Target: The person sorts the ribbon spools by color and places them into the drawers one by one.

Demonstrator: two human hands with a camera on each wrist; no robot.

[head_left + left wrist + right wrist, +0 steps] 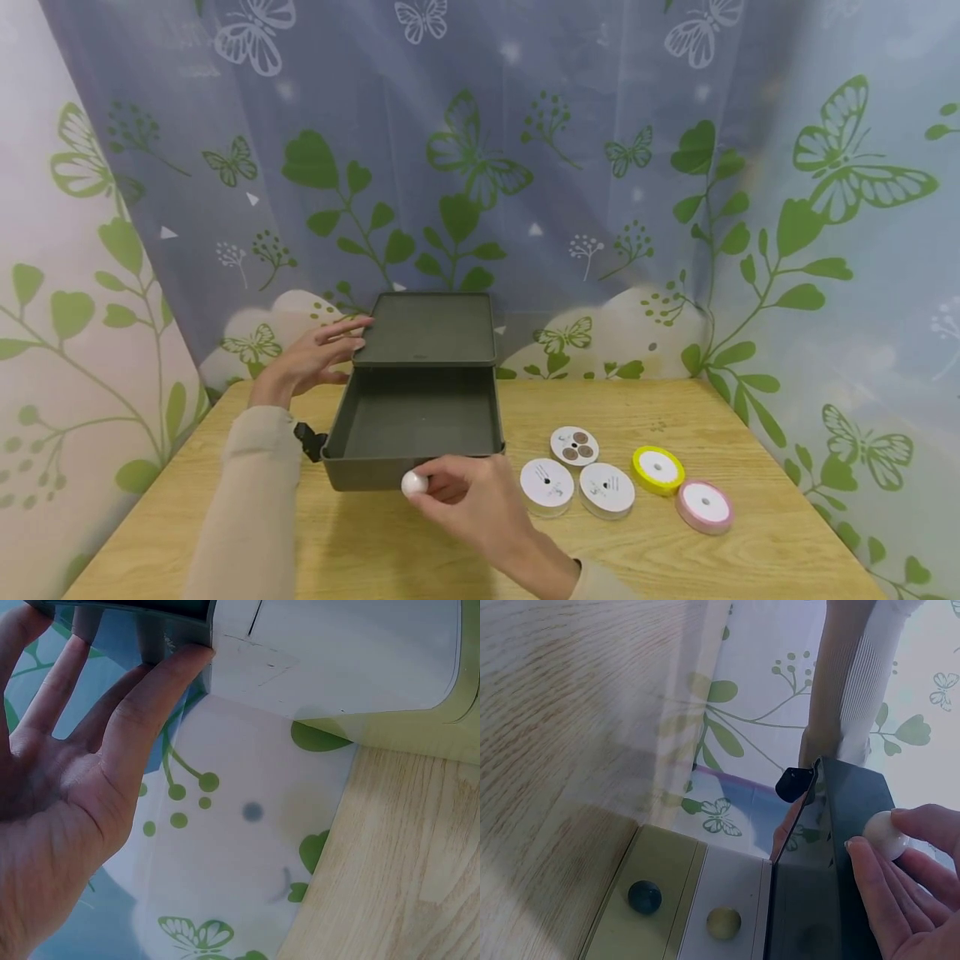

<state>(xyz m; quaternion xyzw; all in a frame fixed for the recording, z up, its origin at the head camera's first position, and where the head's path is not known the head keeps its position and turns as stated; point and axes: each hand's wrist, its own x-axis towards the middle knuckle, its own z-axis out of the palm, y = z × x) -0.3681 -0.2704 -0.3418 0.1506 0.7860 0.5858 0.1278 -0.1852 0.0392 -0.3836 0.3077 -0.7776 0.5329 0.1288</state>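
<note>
A dark grey-green drawer stands pulled out from the top of a small drawer cabinet. Thumb and fingers of my right hand pinch its round white knob. Bare floor shows inside the drawer in the head view. My left hand touches the left side of the cabinet's top with spread fingers; in the left wrist view their tips meet the dark top's edge. Below the dark drawer, the right wrist view shows a white front with a yellowish knob and a yellow-green front with a dark blue knob.
Right of the cabinet, several flat ribbon spools lie on the wooden table, among them a yellow spool and a pink spool. A patterned curtain hangs behind. A black device sits at my left wrist.
</note>
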